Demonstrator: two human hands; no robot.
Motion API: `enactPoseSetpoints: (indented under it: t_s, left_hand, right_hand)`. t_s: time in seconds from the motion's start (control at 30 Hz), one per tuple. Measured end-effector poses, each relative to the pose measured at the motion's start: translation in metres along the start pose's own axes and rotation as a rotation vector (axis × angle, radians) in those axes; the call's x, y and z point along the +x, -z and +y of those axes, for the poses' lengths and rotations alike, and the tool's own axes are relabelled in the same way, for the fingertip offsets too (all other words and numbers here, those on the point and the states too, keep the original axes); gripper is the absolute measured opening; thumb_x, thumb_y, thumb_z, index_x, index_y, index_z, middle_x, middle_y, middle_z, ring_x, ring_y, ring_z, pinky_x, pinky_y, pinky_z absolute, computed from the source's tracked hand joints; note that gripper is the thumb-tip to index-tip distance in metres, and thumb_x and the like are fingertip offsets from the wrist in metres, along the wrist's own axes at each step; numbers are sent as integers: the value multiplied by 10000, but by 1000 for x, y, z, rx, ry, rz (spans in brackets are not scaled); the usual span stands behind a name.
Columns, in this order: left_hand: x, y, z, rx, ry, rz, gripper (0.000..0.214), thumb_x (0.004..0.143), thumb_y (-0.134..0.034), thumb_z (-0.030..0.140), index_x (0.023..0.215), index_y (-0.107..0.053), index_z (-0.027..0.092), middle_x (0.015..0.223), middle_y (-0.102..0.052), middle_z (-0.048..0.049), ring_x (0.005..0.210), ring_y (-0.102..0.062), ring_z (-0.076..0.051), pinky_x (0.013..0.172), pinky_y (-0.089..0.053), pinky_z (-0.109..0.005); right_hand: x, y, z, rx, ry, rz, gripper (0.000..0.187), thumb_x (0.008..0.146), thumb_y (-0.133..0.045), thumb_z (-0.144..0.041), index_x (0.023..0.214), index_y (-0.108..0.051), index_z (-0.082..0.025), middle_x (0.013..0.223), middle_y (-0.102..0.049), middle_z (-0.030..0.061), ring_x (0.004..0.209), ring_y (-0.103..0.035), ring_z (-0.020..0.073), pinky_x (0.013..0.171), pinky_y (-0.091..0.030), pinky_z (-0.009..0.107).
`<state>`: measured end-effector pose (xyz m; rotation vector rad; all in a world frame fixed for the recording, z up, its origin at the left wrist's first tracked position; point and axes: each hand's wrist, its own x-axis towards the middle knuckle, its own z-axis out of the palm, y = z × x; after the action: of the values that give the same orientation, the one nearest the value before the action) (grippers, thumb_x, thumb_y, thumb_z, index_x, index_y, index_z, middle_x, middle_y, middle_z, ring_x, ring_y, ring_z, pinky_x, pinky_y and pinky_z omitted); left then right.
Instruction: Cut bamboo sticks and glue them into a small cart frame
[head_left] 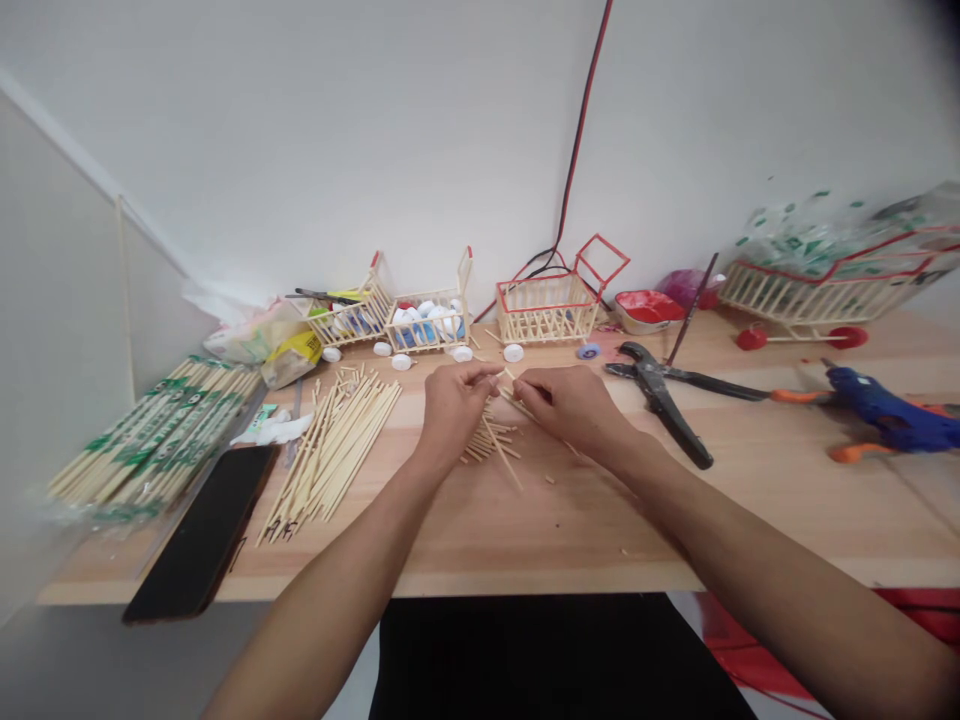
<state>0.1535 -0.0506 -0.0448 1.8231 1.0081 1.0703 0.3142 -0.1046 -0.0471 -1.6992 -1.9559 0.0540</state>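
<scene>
My left hand point(456, 398) and my right hand point(571, 402) work close together over the middle of the wooden table, fingers pinched. A thin wooden stick point(516, 402) is in my right fingers and slants down toward the right under the palm. At my left fingertips there is the tip of a light wooden stick, mostly hidden. Below and between the hands lies a pile of short cut sticks point(489, 440). Further left, long wooden sticks point(337, 445) are spread in a loose bundle.
Stick-built carts point(546, 310) line the wall. On the right lie black-handled pliers point(664, 400), a blue glue gun point(892, 410) and a bowl of red paint point(649, 308). Packaged chopsticks point(161, 430) and a dark board point(202, 530) occupy the left; the board overhangs the front edge.
</scene>
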Motion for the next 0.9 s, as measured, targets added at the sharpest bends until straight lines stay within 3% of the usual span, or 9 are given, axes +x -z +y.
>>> enactPoseSetpoints:
  t_s: [0.4, 0.6, 0.77, 0.9]
  left_hand:
    - [-3, -1, 0, 17, -32, 29, 231, 773, -578, 124, 913, -759, 154, 667, -701, -24, 661, -644, -152, 693, -490, -269]
    - [3, 4, 2, 47, -42, -9, 215, 826, -568, 238, 898, -752, 151, 827, -755, -58, 833, -690, -204, 815, -500, -320]
    - [10, 11, 0, -123, 95, 8, 358, 887, -480, 383, 911, -723, 122, 958, -745, -118, 921, -693, -229, 819, -511, -339]
    - [10, 13, -1, -203, 169, 14, 351, 855, -526, 427, 909, -710, 132, 1006, -732, -123, 934, -683, -229, 772, -510, -314]
  right_hand:
    - [0, 1, -4, -5, -16, 4, 330, 880, -445, -287, 584, -529, -167, 543, -547, -1, 514, -412, 96, 536, -190, 266]
    - [1, 1, -1, 3, -34, 4, 309, 885, -450, -292, 655, -621, -174, 634, -639, 18, 585, -512, 117, 554, -233, 258]
    - [3, 5, 2, 36, -47, 54, 299, 892, -454, -293, 723, -675, -181, 664, -669, 21, 603, -549, 126, 565, -268, 252]
    - [4, 8, 4, 39, -90, 62, 306, 900, -447, -303, 743, -683, -186, 648, -665, 15, 573, -541, 126, 553, -264, 251]
